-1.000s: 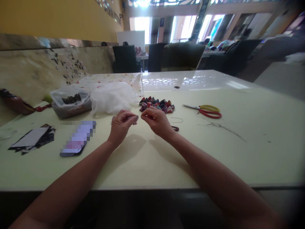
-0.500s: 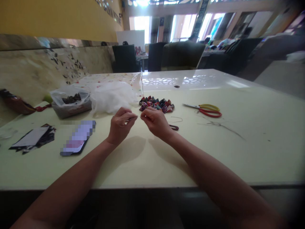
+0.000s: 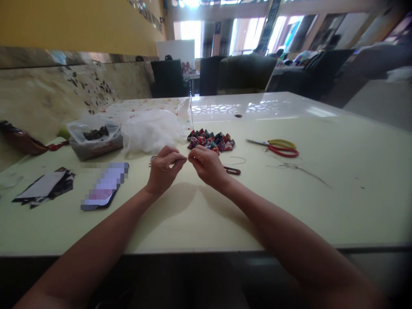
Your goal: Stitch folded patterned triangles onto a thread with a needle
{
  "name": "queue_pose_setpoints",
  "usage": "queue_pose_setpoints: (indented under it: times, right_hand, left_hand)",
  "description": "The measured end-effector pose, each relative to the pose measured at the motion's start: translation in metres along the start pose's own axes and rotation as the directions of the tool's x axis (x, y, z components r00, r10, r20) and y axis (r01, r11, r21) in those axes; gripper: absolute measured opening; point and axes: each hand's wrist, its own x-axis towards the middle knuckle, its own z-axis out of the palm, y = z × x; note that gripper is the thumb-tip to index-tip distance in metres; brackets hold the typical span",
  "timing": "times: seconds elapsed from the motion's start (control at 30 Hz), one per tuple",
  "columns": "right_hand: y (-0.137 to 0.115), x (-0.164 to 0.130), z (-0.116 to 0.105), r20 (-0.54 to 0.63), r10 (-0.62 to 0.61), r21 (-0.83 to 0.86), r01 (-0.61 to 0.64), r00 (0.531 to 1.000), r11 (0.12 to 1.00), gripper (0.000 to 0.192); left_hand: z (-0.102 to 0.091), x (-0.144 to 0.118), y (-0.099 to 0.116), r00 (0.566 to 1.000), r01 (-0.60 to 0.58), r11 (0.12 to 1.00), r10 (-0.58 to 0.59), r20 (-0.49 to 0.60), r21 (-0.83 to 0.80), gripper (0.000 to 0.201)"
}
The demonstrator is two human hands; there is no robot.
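Over the middle of the table, my left hand [image 3: 165, 168] pinches with thumb and forefinger; whatever lies between them is too small to name. My right hand [image 3: 206, 165] is closed in a pinch too, its fingertips almost meeting the left ones, and its contents are hidden. Just beyond the right hand lies a cluster of small folded pieces of patterned fabric [image 3: 210, 140]. A dark brown narrow tool [image 3: 232, 171], partly covered by the right wrist, lies beside a thin curl of thread [image 3: 237, 159].
Scissors [image 3: 281, 147] with yellow and red handles lie to the right, near loose threads [image 3: 302, 171]. White fluffy stuffing [image 3: 151, 131] and a plastic bag [image 3: 96, 146] of dark bits stand at the back left. A phone [image 3: 104, 186] and dark fabric scraps [image 3: 45, 186] lie left.
My right hand has shifted slightly left, bringing its fingertips nearer the left ones. More of the brown tool shows. The left hand keeps its pinch almost in place.
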Motion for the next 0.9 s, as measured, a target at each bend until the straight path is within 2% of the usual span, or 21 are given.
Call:
queue_pose_setpoints:
  times: [0.17, 0.3, 0.5, 0.67, 0.8, 0.9]
  right_hand:
    - [0.002, 0.001, -0.001, -0.028, 0.026, 0.087, -0.023, 0.999, 0.996, 0.020]
    - [0.003, 0.002, -0.003, -0.034, 0.029, 0.147, -0.023, 0.999, 0.989, 0.017]
    - [0.005, 0.003, -0.005, -0.025, 0.037, 0.216, -0.031, 0.999, 0.976, 0.017]
    - [0.010, 0.006, -0.010, 0.034, 0.050, 0.275, -0.058, 0.998, 0.960, 0.015]
    - [0.012, 0.008, -0.014, 0.078, 0.060, 0.324, -0.082, 0.995, 0.942, 0.014]
    - [0.014, 0.008, -0.016, 0.099, 0.072, 0.371, -0.103, 0.993, 0.923, 0.013]
  left_hand:
    - [0.002, 0.000, 0.003, 0.982, 0.187, 0.967, -0.189, 0.004, -0.173, 0.018]
    - [0.001, 0.001, 0.002, 0.924, 0.378, 0.862, -0.374, 0.078, -0.338, 0.023]
    - [-0.001, 0.003, 0.001, 0.914, 0.400, 0.824, -0.391, 0.108, -0.400, 0.016]
    - [-0.003, 0.006, 0.003, 0.893, 0.442, 0.768, -0.425, 0.147, -0.463, 0.016]
    - [-0.004, 0.008, 0.006, 0.868, 0.489, 0.710, -0.456, 0.199, -0.506, 0.019]
    - [-0.005, 0.009, 0.007, 0.832, 0.545, 0.633, -0.488, 0.263, -0.551, 0.021]
